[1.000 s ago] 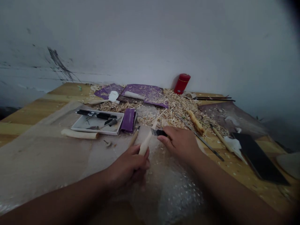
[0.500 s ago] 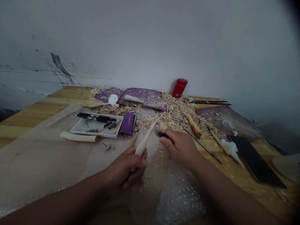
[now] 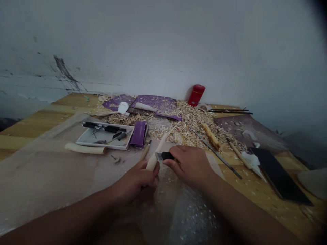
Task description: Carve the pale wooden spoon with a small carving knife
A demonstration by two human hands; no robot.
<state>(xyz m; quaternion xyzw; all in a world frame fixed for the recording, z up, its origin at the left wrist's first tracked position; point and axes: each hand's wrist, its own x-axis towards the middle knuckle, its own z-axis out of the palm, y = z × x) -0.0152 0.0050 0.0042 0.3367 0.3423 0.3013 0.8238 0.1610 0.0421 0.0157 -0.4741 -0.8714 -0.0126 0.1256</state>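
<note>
My left hand (image 3: 143, 178) is closed round the thick end of a pale, tapered wood piece (image 3: 152, 162). Its thin tip points away from me toward the shavings. In my right hand (image 3: 190, 165) is a utility knife (image 3: 167, 156) with a dark handle. The knife's short metal blade lies against the wood just beyond my left fingers. My right fingers wrap the handle and hide most of it. A slim wooden-handled tool (image 3: 145, 151) lies just behind my left hand.
Wood shavings (image 3: 191, 122) are heaped at the back, near a red canister (image 3: 196, 95). A white tray (image 3: 102, 146) holds black-handled tools, with a purple packet (image 3: 138, 134) beside it. On the right lie a metal file (image 3: 224, 161) and a dark flat slab (image 3: 281, 177). Plastic sheeting (image 3: 63, 177) covers the front left.
My right hand has brought the knife back toward me and left, from beside the wood's thin part to its thicker part. My left hand has hardly moved.
</note>
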